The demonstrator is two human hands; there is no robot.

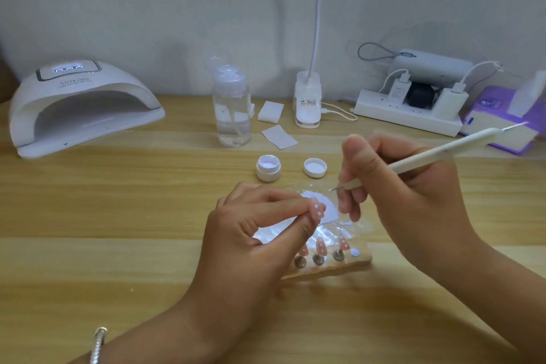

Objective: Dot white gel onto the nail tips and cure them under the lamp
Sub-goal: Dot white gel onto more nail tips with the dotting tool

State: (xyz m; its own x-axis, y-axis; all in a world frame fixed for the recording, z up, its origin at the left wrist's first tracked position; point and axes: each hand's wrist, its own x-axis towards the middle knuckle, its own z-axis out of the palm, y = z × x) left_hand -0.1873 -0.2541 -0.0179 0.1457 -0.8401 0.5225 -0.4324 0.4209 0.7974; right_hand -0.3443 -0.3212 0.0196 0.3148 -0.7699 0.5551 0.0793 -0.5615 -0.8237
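Note:
My left hand pinches a pink nail tip that carries white dots, holding it above a foil-covered pad smeared with white gel. My right hand grips a white dotting pen, its fine point just right of the held tip, over the gel smear. Three more pink nail tips stand on metal stubs along the pad's near edge. An open white gel pot and its lid sit behind the pad. The white curing lamp stands at the far left, its display lit.
A clear pump bottle and white wipes stand behind the pot. A desk-lamp base with a cable, a power strip with plugs and a purple box line the back right. The wooden table stretches to the left.

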